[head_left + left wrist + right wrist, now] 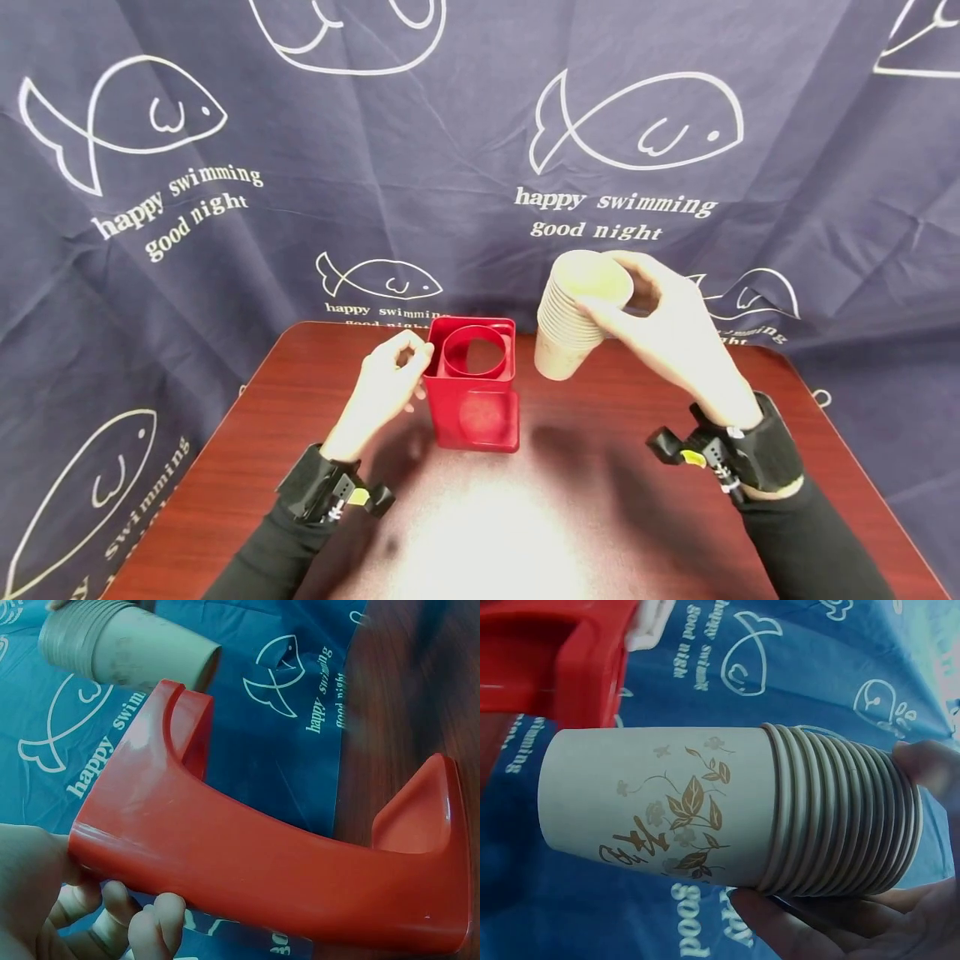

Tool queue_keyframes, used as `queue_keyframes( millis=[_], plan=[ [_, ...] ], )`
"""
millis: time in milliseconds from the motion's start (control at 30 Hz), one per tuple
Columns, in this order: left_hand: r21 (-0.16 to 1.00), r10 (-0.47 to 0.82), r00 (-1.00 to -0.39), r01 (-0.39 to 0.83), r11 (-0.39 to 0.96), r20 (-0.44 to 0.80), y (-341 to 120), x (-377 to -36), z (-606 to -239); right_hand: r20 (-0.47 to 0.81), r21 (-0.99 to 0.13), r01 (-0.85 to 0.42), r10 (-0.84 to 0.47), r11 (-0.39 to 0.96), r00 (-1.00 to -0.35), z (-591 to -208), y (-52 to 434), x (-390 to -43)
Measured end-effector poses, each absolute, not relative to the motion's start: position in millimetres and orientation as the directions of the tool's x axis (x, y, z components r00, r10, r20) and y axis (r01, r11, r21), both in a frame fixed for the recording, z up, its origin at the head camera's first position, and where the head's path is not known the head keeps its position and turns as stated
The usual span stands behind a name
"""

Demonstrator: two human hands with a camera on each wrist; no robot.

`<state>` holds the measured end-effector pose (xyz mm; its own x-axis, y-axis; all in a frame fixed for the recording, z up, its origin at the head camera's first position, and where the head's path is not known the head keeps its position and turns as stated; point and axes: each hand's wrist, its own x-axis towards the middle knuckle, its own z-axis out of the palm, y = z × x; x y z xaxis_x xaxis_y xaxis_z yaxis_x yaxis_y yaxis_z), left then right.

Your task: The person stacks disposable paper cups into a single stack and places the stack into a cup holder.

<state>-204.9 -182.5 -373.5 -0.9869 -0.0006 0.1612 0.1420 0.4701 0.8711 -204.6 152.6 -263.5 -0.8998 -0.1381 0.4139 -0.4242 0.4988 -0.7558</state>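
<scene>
The right hand [667, 329] is holding a nested stack of beige paper cups with a leaf print [573, 321] in the air, tilted, above the dark red wooden surface [600, 500] and just right of the red plastic cup holder with a round opening [474, 383]. Its fingers [795, 930] are curling around the stack's rims. The left hand [386, 379] is resting against the holder's left side, its fingers [154, 922] curling under the upper edge and gripping it. The holder is standing upright on the surface, near its far edge. A navy cloth printed with white fish [637, 125] is hanging behind.
</scene>
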Motion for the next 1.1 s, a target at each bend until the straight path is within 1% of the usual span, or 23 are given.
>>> queue_keyframes(
  millis=[100, 233, 367, 533, 800, 1100],
  plan=[
    [0.871, 0.002, -0.985, 0.151, 0.468, 0.17, -182.2, -205.5, -374.0, 0.436, -0.749, -0.451, -0.151, 0.486, -0.887, -255.0, 141.8, -205.4],
    [0.869, 0.008, -0.983, 0.164, 0.467, 0.182, -182.3, -206.8, -373.4, 0.47, -0.747, -0.504, -0.191, 0.433, -0.861, -249.2, 121.8, -210.2],
    [0.866, 0.009, -0.983, 0.165, 0.471, 0.182, -181.4, -207.7, -374.0, 0.489, -0.76, -0.54, -0.23, 0.36, -0.841, -249.3, 102.6, -215.2],
    [0.862, 0.005, -0.983, 0.163, 0.48, 0.183, -181.0, -206.6, -374.0, 0.509, -0.762, -0.566, -0.251, 0.313, -0.824, -254.1, 83.5, -219.6],
    [0.862, 0.012, -0.983, 0.167, 0.478, 0.184, -181.3, -207.3, -375.0, 0.523, -0.74, -0.598, -0.296, 0.308, -0.799, -274.7, 66.5, -228.0],
    [0.865, 0.001, -0.986, 0.149, 0.479, 0.17, -181.8, -207.1, -375.6, 0.489, -0.74, -0.583, -0.326, 0.335, -0.809, -301.9, 57.4, -233.5]
  ],
)
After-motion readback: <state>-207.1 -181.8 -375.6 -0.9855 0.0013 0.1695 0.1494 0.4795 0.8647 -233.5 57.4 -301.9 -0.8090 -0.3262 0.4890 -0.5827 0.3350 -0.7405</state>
